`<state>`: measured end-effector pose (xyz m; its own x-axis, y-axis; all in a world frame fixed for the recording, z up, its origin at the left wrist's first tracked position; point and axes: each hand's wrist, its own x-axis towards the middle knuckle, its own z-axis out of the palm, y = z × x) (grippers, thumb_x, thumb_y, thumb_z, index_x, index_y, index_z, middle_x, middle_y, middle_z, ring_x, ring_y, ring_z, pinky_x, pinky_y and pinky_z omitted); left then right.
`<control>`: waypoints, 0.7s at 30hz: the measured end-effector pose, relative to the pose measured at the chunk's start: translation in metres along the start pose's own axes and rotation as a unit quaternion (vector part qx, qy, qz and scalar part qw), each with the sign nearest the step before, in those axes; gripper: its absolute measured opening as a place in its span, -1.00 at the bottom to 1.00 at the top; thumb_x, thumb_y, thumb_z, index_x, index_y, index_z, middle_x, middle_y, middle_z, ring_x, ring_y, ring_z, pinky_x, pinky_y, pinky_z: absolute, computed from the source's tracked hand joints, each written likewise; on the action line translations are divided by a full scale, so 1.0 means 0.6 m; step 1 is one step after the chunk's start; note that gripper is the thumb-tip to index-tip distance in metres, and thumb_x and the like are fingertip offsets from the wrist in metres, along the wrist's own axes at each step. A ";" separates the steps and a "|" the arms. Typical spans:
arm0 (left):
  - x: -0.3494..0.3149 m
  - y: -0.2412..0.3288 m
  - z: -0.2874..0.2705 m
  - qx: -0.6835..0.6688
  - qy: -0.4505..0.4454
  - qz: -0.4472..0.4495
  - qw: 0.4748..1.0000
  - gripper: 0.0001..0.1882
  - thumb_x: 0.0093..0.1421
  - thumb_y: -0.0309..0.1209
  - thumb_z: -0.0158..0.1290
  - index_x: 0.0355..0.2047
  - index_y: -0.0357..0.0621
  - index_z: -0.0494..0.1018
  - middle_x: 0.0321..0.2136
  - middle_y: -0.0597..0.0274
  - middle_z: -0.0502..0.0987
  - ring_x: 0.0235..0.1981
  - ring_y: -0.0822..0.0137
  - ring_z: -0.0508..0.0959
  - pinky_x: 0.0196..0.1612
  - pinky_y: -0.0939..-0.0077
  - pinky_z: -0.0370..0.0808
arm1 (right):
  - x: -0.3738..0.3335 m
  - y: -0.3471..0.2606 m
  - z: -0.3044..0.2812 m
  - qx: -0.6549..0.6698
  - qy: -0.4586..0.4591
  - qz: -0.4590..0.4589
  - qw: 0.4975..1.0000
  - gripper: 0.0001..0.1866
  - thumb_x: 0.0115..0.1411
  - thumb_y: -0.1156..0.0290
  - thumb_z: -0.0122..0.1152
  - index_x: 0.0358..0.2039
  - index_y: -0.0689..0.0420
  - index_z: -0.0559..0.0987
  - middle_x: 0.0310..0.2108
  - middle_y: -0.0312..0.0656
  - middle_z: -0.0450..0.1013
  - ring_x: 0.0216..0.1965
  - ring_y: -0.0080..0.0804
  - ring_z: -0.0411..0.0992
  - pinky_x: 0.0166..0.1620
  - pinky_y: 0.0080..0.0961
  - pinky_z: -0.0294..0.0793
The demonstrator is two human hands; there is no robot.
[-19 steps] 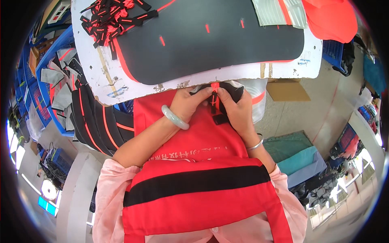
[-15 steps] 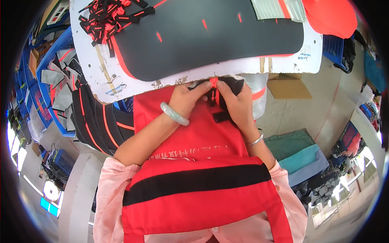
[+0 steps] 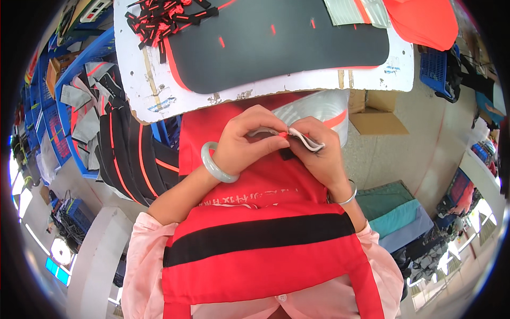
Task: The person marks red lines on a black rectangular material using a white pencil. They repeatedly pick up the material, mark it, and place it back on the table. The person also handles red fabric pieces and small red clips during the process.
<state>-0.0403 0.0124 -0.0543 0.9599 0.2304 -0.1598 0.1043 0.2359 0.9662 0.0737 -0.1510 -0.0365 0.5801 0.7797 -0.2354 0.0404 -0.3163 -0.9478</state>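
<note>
In front of my red apron (image 3: 249, 183), a small piece of black fabric (image 3: 304, 139) with a pale lining is folded between my two hands. A bright orange-red bit (image 3: 282, 134) shows between the fingertips. My left hand (image 3: 241, 141), closed in a pinch, grips the fabric from the left. From the right, my right hand (image 3: 321, 151) grips it with thumb and fingers, the pale edge curling out over the hand. The fingers hide most of the piece.
A worn white table (image 3: 212, 101) ahead bears a large black sheet (image 3: 276, 48) with orange marks and a heap of black-and-orange tabs (image 3: 164, 24). Left stands a blue crate (image 3: 64, 114) of fabric pieces. To the right are a cardboard box (image 3: 378, 122) and a green-lined bin (image 3: 390, 204).
Both hands have drawn the fabric back from the table edge toward my body. The piece is now folded, with its pale side showing, and its black face is mostly hidden.
</note>
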 end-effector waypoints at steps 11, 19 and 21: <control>-0.008 0.018 0.011 0.122 0.024 0.073 0.990 -0.76 -0.03 -0.69 0.25 -0.31 -0.26 0.53 -0.33 0.20 0.48 -0.38 0.41 0.50 -0.31 0.59 0.48 | -0.012 -0.002 0.018 -0.040 0.047 -0.042 0.997 -0.83 0.00 0.64 0.30 -0.35 0.18 0.59 -0.42 -0.17 0.51 -0.41 -0.26 0.48 -0.34 -0.43 0.46; -0.004 0.012 0.008 0.083 0.014 0.004 0.996 -0.86 0.07 -0.60 0.21 -0.32 -0.25 0.54 -0.37 0.22 0.51 -0.37 0.43 0.52 -0.35 0.58 0.48 | -0.012 0.001 0.014 -0.009 0.016 0.036 0.999 -0.87 0.05 0.63 0.26 -0.34 0.21 0.58 -0.44 -0.18 0.51 -0.41 -0.37 0.49 -0.31 -0.50 0.45; 0.007 0.012 -0.005 -0.029 -0.005 -0.084 0.996 -0.87 0.13 -0.60 0.15 -0.27 -0.30 0.53 -0.35 0.21 0.53 -0.38 0.46 0.51 -0.33 0.59 0.48 | 0.006 -0.018 0.001 0.083 -0.015 0.126 0.988 -0.88 0.07 0.60 0.26 -0.33 0.22 0.57 -0.40 -0.23 0.52 -0.37 -0.48 0.47 -0.29 -0.54 0.45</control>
<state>-0.0363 0.0177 -0.0489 0.9326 0.1744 -0.3159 0.2482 0.3251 0.9125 0.0751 -0.1443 -0.0273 0.5309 0.7034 -0.4726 -0.2381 -0.4114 -0.8798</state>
